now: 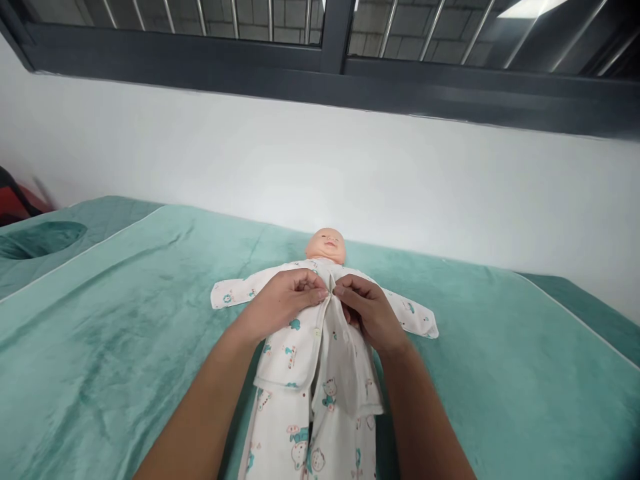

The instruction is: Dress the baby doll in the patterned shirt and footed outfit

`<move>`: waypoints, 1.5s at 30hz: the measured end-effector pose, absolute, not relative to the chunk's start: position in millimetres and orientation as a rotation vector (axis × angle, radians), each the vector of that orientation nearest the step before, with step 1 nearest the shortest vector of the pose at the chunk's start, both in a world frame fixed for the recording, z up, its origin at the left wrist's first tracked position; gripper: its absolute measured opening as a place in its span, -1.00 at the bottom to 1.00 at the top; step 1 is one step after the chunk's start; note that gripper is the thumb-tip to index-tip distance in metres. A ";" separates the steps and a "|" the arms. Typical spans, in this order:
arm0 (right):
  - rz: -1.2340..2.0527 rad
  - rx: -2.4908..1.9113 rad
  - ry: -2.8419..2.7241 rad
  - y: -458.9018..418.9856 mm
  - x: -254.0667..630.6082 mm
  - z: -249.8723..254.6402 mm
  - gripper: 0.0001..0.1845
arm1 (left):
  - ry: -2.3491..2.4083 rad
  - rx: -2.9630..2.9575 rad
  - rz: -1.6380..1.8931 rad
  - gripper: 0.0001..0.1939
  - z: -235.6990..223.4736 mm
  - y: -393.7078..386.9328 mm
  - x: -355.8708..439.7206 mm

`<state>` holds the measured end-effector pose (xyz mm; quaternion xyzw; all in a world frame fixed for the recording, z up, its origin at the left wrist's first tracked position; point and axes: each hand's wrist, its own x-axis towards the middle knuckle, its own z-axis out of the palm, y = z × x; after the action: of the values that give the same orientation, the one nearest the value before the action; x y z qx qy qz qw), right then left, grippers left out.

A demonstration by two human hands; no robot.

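Observation:
A baby doll (326, 245) lies face up on the green bed cover, dressed in a white printed baby jacket (290, 353) and matching trousers (280, 440). My left hand (290, 297) pinches one front edge of the jacket at chest height. Close against it, my right hand (367, 307) pinches the opposite front edge, so the fingertips almost meet. Below the hands the jacket front hangs apart, and a small button (317, 331) shows on the left flap. Both sleeves stretch out to the sides. Whatever fastener sits between the fingertips is too small to make out.
The soft green cover (125, 333) spreads around the doll, with a round hole (43, 240) at the far left. A white wall (320, 173) rises behind the bed, under a dark window frame (200, 63) with bars. Something red and black (17, 200) stands at the left edge.

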<state>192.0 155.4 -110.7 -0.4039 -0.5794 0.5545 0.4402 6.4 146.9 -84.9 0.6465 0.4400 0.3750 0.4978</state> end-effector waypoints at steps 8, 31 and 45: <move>1.360 -1.008 -1.522 153.9 191.4 -108.2 -0.68 | 1.034 1.492 0.900 -0.78 -82.9 146.6 6.5; 1.260 -1.163 -1.596 150.8 191.1 -104.5 -0.80 | 1.114 1.510 0.954 -0.77 -89.5 149.0 10.4; 1.366 -1.031 -1.603 156.0 197.1 -108.5 -0.84 | 0.891 1.426 0.973 -0.89 -93.2 153.0 5.7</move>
<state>197.1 156.0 -108.5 -0.4052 -0.6299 0.5371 0.3880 5.7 153.0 -93.2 0.6061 0.3786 0.4134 0.5642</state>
